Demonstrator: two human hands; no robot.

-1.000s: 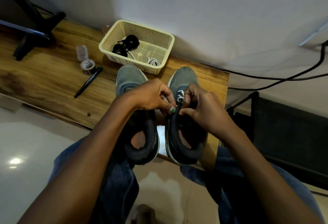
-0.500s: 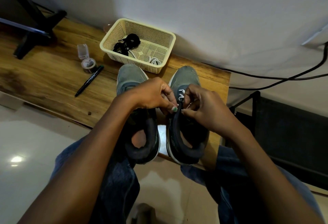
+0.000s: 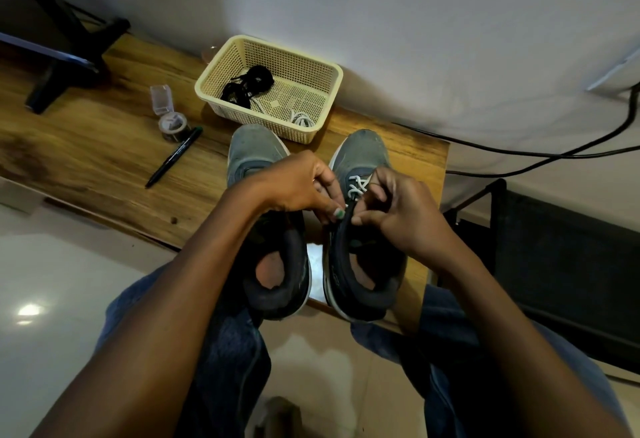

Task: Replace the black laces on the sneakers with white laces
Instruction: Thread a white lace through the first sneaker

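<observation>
Two grey sneakers stand side by side on the wooden table, toes pointing away from me. The right sneaker (image 3: pixel 360 157) carries a white lace (image 3: pixel 356 185) crossed over its lower eyelets. My left hand (image 3: pixel 298 184) pinches that lace at the shoe's left edge. My right hand (image 3: pixel 398 209) pinches it at the tongue from the right side. The left sneaker (image 3: pixel 252 150) lies partly under my left wrist; its laces are hidden. A cream basket (image 3: pixel 329 105) behind the shoes holds black laces (image 3: pixel 247 85) and another white lace (image 3: pixel 301 120).
A black pen (image 3: pixel 173 158), a roll of tape (image 3: pixel 173 124) and a small clear box (image 3: pixel 161 98) lie left of the shoes. A black stand (image 3: pixel 62 56) is at the far left. Cables (image 3: pixel 554 153) run along the white wall on the right. My knees are under the table edge (image 3: pixel 104 219).
Both hands stay on the right sneaker's white lace, with only small finger shifts at the eyelets. The shoes and basket have not moved.
</observation>
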